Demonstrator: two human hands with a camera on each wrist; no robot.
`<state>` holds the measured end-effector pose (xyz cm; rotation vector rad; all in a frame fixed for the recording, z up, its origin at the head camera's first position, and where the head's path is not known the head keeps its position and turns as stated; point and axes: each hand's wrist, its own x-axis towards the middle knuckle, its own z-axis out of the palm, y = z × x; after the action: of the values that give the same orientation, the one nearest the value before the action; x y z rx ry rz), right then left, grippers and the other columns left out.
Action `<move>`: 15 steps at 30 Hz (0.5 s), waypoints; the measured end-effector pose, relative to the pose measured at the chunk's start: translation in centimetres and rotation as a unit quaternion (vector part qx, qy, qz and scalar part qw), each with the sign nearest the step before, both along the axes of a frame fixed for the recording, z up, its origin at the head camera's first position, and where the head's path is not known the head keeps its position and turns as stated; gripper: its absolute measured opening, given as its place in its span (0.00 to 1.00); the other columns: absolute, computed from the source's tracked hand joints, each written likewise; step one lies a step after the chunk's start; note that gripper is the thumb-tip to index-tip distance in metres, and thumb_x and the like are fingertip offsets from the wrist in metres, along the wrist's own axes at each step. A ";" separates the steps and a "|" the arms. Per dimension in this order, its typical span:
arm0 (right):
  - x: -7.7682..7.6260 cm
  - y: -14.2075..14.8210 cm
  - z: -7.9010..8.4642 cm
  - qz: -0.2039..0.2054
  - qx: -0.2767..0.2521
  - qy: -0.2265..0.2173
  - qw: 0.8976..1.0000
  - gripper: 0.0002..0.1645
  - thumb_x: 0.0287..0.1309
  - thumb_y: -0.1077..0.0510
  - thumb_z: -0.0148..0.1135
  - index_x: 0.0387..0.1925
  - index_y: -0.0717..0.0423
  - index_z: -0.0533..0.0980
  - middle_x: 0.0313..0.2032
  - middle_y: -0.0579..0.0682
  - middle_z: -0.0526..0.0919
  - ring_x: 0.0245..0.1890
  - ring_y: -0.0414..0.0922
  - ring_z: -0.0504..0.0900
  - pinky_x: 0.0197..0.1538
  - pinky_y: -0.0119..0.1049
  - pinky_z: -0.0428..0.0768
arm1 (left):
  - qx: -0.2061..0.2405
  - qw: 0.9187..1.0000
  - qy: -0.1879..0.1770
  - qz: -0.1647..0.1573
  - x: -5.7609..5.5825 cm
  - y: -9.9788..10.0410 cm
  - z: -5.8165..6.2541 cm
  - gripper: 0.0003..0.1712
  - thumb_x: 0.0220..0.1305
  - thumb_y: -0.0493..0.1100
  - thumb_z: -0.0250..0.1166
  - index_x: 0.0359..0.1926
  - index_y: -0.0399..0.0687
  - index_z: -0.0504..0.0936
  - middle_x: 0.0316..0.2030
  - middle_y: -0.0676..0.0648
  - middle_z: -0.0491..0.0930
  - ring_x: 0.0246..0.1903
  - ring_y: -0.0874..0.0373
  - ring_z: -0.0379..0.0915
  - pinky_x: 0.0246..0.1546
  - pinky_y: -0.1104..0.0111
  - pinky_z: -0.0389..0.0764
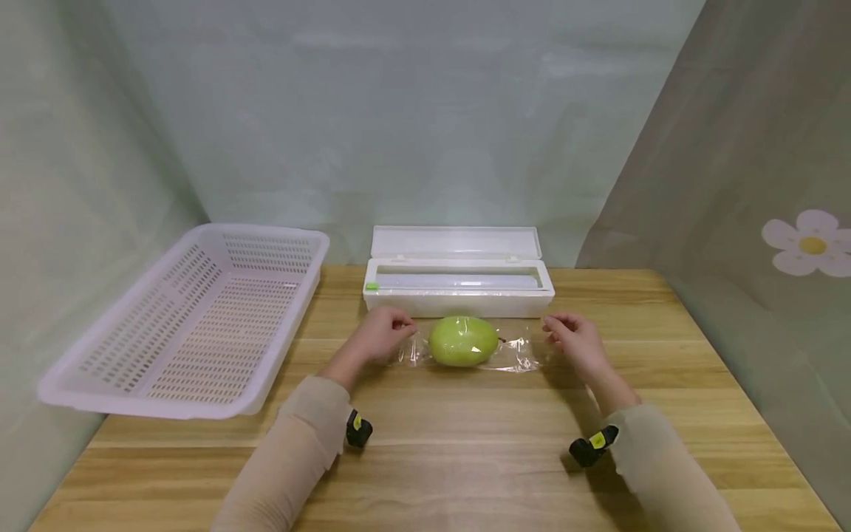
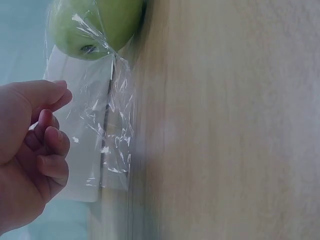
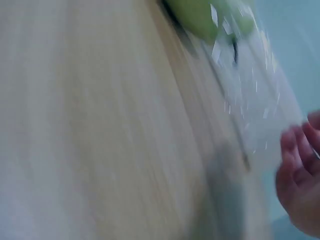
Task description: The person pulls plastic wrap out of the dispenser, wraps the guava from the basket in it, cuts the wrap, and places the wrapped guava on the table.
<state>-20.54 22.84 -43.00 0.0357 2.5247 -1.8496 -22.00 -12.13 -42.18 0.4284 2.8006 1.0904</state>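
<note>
A green pear (image 1: 463, 341) with a dark stem lies on its side, covered by clear plastic wrap (image 1: 518, 355) that spreads out at both ends. My left hand (image 1: 383, 332) hovers at the wrap's left end; its thumb and forefinger come together and the other fingers curl loosely. In the left wrist view, this hand (image 2: 35, 145) overlaps the wrap's edge, with no wrap visibly gripped. Just past the wrap's right end is my right hand (image 1: 575, 341), its fingers loosely bent and holding nothing. The right wrist view is blurred and shows the fingers (image 3: 295, 150) apart from the wrap.
Behind the pear stands a white wrap dispenser (image 1: 459, 304), its lid (image 1: 455, 242) raised, a roll (image 1: 459, 281) inside and a green slider (image 1: 371, 286) at left. A white perforated basket (image 1: 282, 347) sits on the left of the wooden table (image 1: 465, 458). Cloth walls surround the table.
</note>
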 end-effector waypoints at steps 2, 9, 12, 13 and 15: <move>0.8 -1.1 0.8 0.001 0.085 0.085 0.993 0.16 0.62 0.58 0.58 0.44 0.68 0.76 0.31 0.50 0.82 0.28 0.37 0.78 0.29 0.28 0.77 | 0.000 1.000 0.000 0.001 0.0 -0.2 0.0 0.08 0.62 0.42 0.62 0.35 0.42 0.85 0.25 0.49 0.77 0.26 0.60 0.68 0.28 0.71 0.71; 3.2 -5.6 2.5 0.164 0.321 0.323 0.875 0.17 0.56 0.56 0.65 0.47 0.57 0.78 0.46 0.53 0.81 0.46 0.49 0.79 0.48 0.45 0.80 | 0.001 1.000 0.004 0.012 -0.1 -0.5 0.1 0.08 0.62 0.41 0.62 0.34 0.41 0.85 0.26 0.48 0.79 0.27 0.59 0.69 0.30 0.70 0.72; 3.5 -7.1 2.1 0.214 0.382 0.355 0.826 0.26 0.54 0.51 0.67 0.54 0.55 0.75 0.55 0.53 0.77 0.56 0.51 0.75 0.59 0.48 0.74 | -0.003 1.000 -0.001 0.016 -0.1 -0.4 0.1 0.09 0.63 0.42 0.61 0.35 0.41 0.85 0.26 0.48 0.79 0.27 0.59 0.70 0.30 0.70 0.72; 3.5 -7.4 1.8 0.225 0.397 0.357 0.815 0.29 0.53 0.50 0.67 0.56 0.54 0.73 0.58 0.53 0.76 0.58 0.52 0.74 0.61 0.48 0.72 | -0.005 1.000 -0.003 0.016 0.0 -0.4 0.1 0.10 0.63 0.42 0.61 0.35 0.40 0.85 0.26 0.48 0.78 0.27 0.59 0.70 0.30 0.70 0.72; 3.4 -7.9 1.3 0.237 0.425 0.347 0.802 0.36 0.53 0.47 0.67 0.62 0.52 0.69 0.62 0.53 0.71 0.62 0.52 0.70 0.64 0.48 0.69 | -0.008 1.000 -0.008 0.019 0.1 -0.2 0.1 0.10 0.63 0.42 0.61 0.37 0.40 0.84 0.24 0.49 0.77 0.25 0.60 0.68 0.28 0.71 0.71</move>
<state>-17.10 14.89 -41.69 -1.3298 3.1197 -0.4601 -21.86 -12.38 -42.05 0.3644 2.8131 1.0739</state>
